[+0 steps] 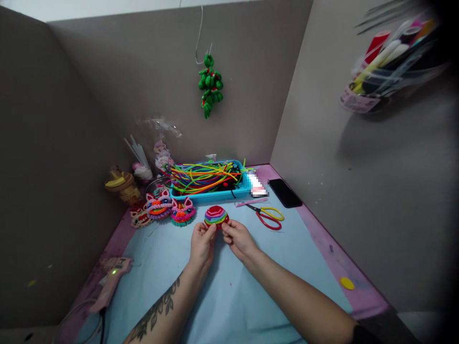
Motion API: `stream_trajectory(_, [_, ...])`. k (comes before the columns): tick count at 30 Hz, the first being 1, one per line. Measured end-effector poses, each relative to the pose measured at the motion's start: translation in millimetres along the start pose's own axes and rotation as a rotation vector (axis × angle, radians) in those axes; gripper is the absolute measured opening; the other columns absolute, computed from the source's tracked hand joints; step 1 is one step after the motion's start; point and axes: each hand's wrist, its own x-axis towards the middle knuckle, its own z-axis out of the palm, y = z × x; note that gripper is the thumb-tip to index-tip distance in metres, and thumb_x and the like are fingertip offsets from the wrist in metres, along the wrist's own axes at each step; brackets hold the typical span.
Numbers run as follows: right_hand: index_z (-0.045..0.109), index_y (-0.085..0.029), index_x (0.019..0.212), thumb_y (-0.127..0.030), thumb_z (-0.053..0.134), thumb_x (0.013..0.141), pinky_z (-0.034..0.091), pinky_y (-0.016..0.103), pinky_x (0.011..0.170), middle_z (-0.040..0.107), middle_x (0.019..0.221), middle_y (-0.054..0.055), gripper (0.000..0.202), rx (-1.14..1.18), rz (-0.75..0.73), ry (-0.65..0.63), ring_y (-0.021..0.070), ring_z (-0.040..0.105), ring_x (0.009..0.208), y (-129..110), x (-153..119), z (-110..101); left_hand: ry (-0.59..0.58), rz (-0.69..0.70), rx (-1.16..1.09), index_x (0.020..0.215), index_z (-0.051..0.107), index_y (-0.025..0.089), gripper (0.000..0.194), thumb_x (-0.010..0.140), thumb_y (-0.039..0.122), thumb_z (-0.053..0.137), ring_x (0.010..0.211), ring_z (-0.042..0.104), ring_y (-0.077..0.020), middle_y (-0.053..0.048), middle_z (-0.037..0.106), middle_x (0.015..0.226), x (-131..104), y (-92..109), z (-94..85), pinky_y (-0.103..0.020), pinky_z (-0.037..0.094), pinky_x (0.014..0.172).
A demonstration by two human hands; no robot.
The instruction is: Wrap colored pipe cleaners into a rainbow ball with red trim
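Note:
A small striped dome piece [216, 215], banded in red, pink, purple, blue, green and yellow, is held up over the blue cloth. It looks made of fuzzy pipe cleaners, with a red lower edge. My left hand [203, 241] pinches its lower left edge between thumb and fingers. On the lower right, my right hand [239, 237] grips the same piece with thumb and curled fingers. Just right of the hands lie scissors [267, 216] with one yellow and one red handle loop. Several colourful animal-head crafts [182, 211] sit to the left.
Behind the hands stands a blue tray [201, 196] heaped with pipe cleaners [208, 177]. A phone [286, 193] lies at right, a pink glue gun [113, 282] with a lit green light at left. Grey panels enclose the table; a pen holder [366, 98] hangs on the right one.

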Motion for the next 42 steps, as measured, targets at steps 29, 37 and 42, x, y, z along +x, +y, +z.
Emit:
stream_trajectory(29, [0.057, -0.015, 0.057, -0.032, 0.085, 0.052, 0.019, 0.017, 0.036, 0.044, 0.047, -0.006, 0.034, 0.032, -0.024, 0.033, 0.0036, 0.031, 0.043, -1.3, 0.4, -1.1, -0.049, -0.004, 0.052, 0.074, 0.046, 0.019, 0.042, 0.057, 0.024, 0.084, 0.056, 0.06, -0.0102, 0.005, 0.064, 0.06, -7.7, 4.8, 8.2, -0.022, 0.045, 0.059])
stream_trajectory(37, [0.055, -0.016, 0.057, -0.033, 0.082, 0.056, 0.02, 0.017, 0.036, 0.044, 0.046, -0.006, 0.032, 0.003, -0.035, 0.035, 0.0039, 0.03, 0.042, -2.5, 0.1, -0.1, -0.048, 0.025, 0.1, 0.07, 0.046, 0.018, 0.038, 0.06, 0.02, 0.082, 0.054, 0.059, -0.0099, 0.006, 0.061, 0.057, -5.9, 3.4, 5.4, -0.022, 0.043, 0.058])
stream_trajectory(42, [0.06, -0.015, 0.065, -0.029, 0.081, 0.056, 0.02, 0.017, 0.036, 0.048, 0.052, -0.005, 0.027, 0.049, -0.039, 0.048, 0.0041, 0.032, 0.044, -4.5, 0.5, 1.3, -0.108, 0.028, 0.124, 0.073, 0.045, 0.019, 0.039, 0.061, 0.022, 0.081, 0.062, 0.064, -0.0138, 0.002, 0.068, 0.068, -8.2, 1.9, 5.4, -0.025, 0.047, 0.062])
